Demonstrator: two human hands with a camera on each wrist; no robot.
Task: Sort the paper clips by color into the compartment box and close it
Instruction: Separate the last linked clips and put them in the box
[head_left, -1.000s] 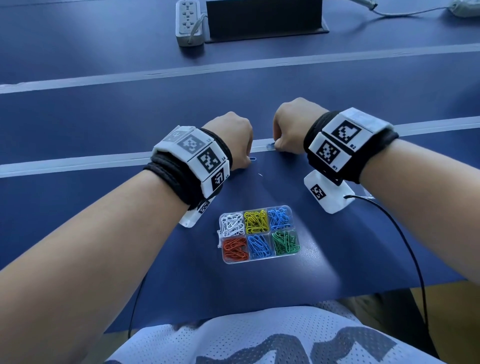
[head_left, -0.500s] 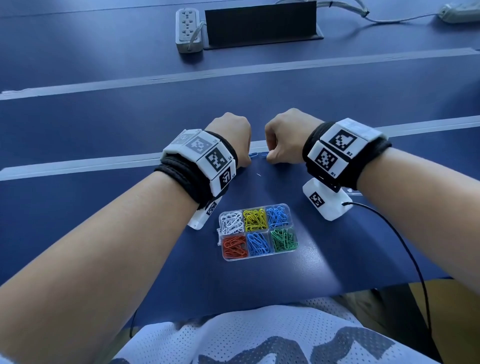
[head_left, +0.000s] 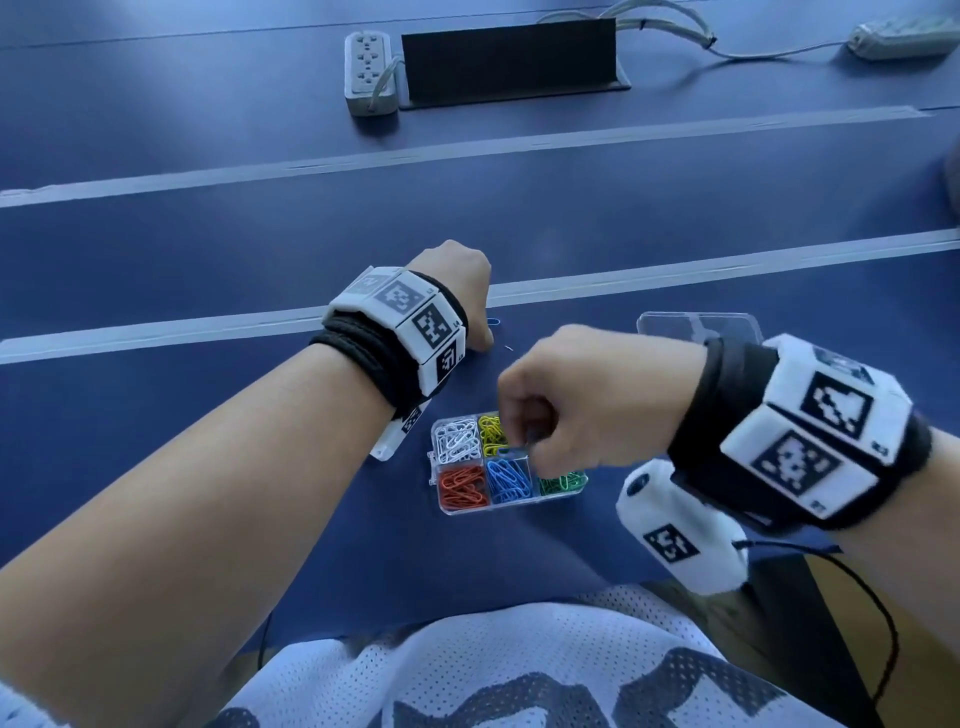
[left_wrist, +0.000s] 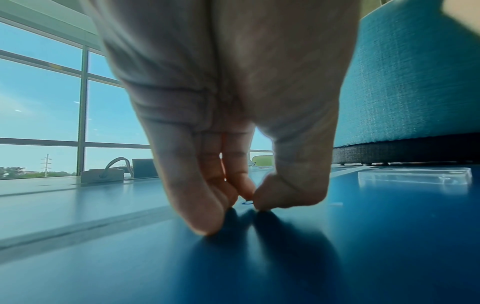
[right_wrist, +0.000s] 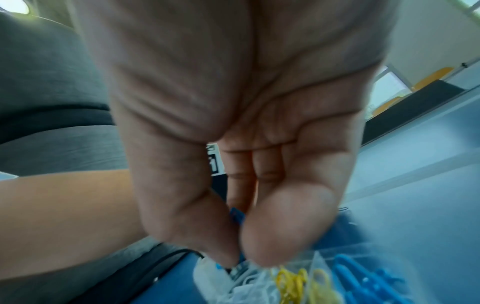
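Observation:
The clear compartment box (head_left: 558, 500) lies open on the blue table, with white, yellow, orange, blue and green clips in separate cells. My right hand (head_left: 522, 441) hovers over its back row and pinches a blue paper clip (right_wrist: 237, 218) between thumb and fingers; that hand hides the back right cell. Under the right hand (right_wrist: 240, 257) lie yellow clips (right_wrist: 298, 281) and blue clips (right_wrist: 363, 275). Farther back, my left hand (left_wrist: 249, 205) is down on the table, thumb and forefinger pinching another blue clip (left_wrist: 246, 203), also visible by the left hand (head_left: 483, 332).
The box's clear lid (head_left: 696, 327) lies flat on the table behind my right wrist. At the far edge stand a power strip (head_left: 370, 70) and a black panel (head_left: 511, 57). White tape lines (head_left: 156, 332) cross the table. A tiny white speck (head_left: 510, 349) lies near the left hand.
My right hand has come back from the tape line toward me and now hangs over the box with a blue clip. The left hand stays down at the same spot.

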